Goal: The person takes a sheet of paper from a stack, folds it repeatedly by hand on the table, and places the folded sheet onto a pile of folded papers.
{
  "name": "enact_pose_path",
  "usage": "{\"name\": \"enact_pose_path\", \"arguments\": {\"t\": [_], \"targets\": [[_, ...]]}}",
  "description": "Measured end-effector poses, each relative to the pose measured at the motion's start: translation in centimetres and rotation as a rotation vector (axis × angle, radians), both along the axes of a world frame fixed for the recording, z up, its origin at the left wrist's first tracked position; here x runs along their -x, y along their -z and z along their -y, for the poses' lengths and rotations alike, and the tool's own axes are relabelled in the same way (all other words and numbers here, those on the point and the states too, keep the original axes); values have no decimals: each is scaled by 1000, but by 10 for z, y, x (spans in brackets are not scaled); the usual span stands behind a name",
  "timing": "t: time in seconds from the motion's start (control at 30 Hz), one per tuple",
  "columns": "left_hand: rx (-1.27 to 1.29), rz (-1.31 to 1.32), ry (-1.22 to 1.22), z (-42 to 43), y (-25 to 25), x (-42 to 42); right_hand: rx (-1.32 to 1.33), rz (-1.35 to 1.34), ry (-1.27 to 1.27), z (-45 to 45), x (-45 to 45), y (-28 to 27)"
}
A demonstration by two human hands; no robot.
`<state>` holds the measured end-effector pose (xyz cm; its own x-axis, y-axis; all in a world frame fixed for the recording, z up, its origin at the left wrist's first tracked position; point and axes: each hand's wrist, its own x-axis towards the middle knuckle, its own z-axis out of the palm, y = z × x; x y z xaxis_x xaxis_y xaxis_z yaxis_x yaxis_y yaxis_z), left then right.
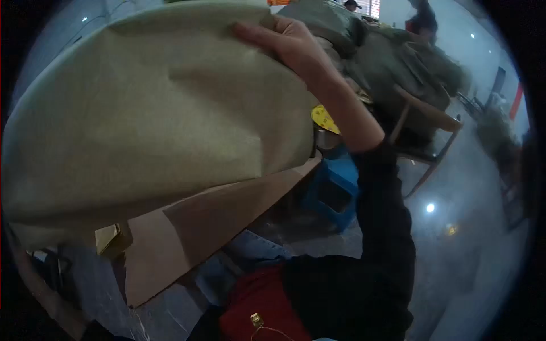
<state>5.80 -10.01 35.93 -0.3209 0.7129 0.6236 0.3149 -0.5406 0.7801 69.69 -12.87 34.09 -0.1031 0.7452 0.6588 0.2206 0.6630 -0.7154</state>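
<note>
One tan sheet (153, 119) spans the upper left, covering part of the brown board (193, 230). A blue stool (335, 196) stands near the board's right end. At lower left shows the left forearm (54, 301); its hand is lost in shadow, so I cannot tell how those fingers are. The right hand (287, 38) has its fingers clamped on the sheet's top edge; even tension should limit creasing, and lifting slightly should clear the gold box (108, 238).

On your right: glossy grey floor (455, 273) mirroring light (430, 207), wooden chair (435, 115); blue stool (340, 169) nearer you; bright striped patch (374, 8) far off.
</note>
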Motion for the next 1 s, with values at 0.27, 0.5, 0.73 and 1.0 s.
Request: {"name": "enact_pose_path", "arguments": {"t": [0.27,0.5,0.73,1.0], "targets": [[86,-41,-117,-1,-47,12,104,17,-131,-72,43,-47],[333,10,-146,-77,-20,22,354,-22,-190,-193,71,2],[427,156,-199,-180,105,9,497,36,-361,-317,78,100],[499,237,-89,-266,161,115,562,17,-285,-400,176,130]]}}
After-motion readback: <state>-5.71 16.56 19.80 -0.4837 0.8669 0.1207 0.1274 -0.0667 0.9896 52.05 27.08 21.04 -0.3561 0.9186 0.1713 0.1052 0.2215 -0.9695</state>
